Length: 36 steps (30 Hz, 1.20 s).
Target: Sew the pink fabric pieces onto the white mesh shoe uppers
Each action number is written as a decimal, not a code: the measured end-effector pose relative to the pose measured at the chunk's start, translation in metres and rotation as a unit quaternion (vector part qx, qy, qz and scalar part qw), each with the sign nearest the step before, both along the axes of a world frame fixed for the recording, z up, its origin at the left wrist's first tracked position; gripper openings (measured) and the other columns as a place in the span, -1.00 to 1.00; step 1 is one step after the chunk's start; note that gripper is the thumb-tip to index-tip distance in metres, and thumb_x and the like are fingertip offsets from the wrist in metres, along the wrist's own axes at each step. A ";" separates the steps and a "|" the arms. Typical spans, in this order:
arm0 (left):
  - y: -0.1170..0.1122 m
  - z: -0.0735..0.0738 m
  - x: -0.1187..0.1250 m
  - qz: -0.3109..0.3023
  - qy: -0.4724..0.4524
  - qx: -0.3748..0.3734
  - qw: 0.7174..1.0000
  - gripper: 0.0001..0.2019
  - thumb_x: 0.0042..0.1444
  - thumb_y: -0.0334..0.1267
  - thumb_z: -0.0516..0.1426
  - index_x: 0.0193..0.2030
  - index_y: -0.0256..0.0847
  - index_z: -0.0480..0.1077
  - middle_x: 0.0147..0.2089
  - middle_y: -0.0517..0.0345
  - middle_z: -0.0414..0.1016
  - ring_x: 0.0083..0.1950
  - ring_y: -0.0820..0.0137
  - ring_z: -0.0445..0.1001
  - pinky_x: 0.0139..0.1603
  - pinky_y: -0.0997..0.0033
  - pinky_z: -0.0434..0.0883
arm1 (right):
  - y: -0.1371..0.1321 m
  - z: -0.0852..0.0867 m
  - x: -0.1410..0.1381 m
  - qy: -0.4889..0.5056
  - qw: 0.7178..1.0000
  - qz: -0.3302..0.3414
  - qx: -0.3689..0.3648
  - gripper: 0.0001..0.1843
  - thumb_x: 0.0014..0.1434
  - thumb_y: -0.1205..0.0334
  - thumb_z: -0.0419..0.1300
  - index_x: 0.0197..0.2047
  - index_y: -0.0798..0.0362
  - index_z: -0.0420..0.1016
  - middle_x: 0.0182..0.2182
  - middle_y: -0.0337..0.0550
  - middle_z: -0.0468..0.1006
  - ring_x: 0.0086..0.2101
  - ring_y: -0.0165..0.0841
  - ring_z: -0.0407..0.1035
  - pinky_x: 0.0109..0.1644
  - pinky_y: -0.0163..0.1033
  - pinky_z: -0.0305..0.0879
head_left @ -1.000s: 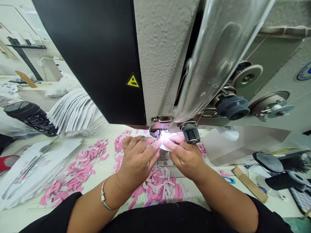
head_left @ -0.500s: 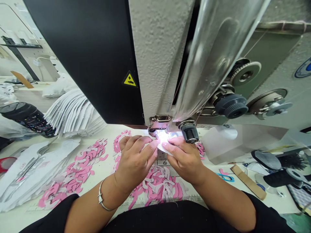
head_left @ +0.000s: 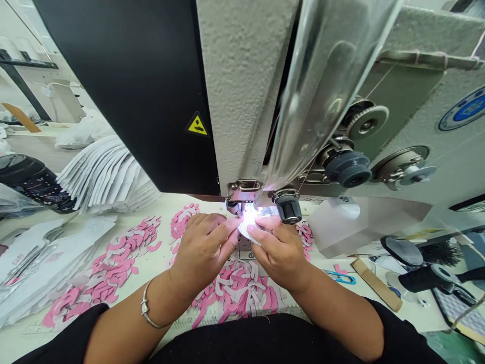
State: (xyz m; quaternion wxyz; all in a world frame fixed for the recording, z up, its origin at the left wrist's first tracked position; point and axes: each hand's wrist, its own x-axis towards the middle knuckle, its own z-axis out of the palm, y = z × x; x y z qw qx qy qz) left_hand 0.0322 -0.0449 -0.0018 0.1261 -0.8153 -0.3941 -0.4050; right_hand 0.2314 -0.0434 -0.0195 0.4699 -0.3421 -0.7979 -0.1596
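Note:
My left hand [head_left: 202, 248] and my right hand [head_left: 279, 248] meet under the head of a sewing machine [head_left: 242, 96]. Both pinch a small white mesh fabric piece [head_left: 247, 231] that lies brightly lit beneath the presser foot [head_left: 239, 194]. Fingertips of both hands press on the piece's near edge, fingers close together. A silver bracelet sits on my left wrist. Under my hands lies a heap of pink and white cut pieces [head_left: 242, 288].
More pink cut pieces [head_left: 109, 263] spread at left beside white fabric panels [head_left: 41, 258] and a fanned white stack [head_left: 109, 177]. At right lie a clear plastic guard [head_left: 364, 222], blue snips [head_left: 341, 275], a brown strip [head_left: 377, 290] and black spools [head_left: 424, 275].
Both hands stay on the mesh piece, which has turned slightly under the foot. The view has shifted a little to the right and down.

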 end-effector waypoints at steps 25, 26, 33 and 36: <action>0.002 -0.010 -0.003 -0.006 -0.208 -0.335 0.919 -0.68 0.16 -0.15 0.20 0.03 -0.16 0.37 0.02 0.04 0.51 0.02 0.27 0.51 0.10 0.10 0.47 | 0.012 0.001 -0.001 0.020 0.999 0.004 -0.046 -0.71 0.22 0.37 0.16 -0.01 0.02 0.56 -0.17 -0.08 0.57 -0.07 -0.18 0.43 0.15 0.06 0.30; 0.001 -0.008 -0.006 -0.005 -0.200 -0.348 0.916 -0.68 0.15 -0.14 0.20 0.03 -0.15 0.39 0.02 0.05 0.52 0.02 0.26 0.51 0.10 0.10 0.47 | 0.012 0.001 -0.001 0.021 0.999 0.007 -0.050 -0.71 0.23 0.37 0.15 -0.01 0.02 0.56 -0.16 -0.07 0.57 -0.07 -0.18 0.42 0.15 0.07 0.30; -0.016 0.005 -0.062 0.057 -0.182 -0.407 0.894 -0.76 0.17 -0.06 0.13 -0.17 -0.11 0.53 -0.11 0.10 0.60 -0.06 0.22 0.53 -0.01 0.17 0.45 | 0.028 0.004 0.012 0.070 0.981 -0.043 -0.175 -0.79 0.23 0.18 0.13 -0.18 -0.01 0.60 -0.32 -0.10 0.56 -0.20 -0.15 0.42 -0.05 -0.01 0.34; -0.023 0.005 -0.113 0.170 -0.197 -0.395 0.881 -0.71 0.17 -0.01 0.10 -0.21 -0.14 0.53 -0.20 0.09 0.60 -0.17 0.24 0.53 -0.15 0.26 0.43 | 0.053 0.015 0.023 0.117 0.925 -0.127 -0.338 -0.77 0.17 0.12 0.17 -0.39 0.04 0.58 -0.52 -0.10 0.48 -0.34 -0.15 0.40 -0.25 -0.12 0.30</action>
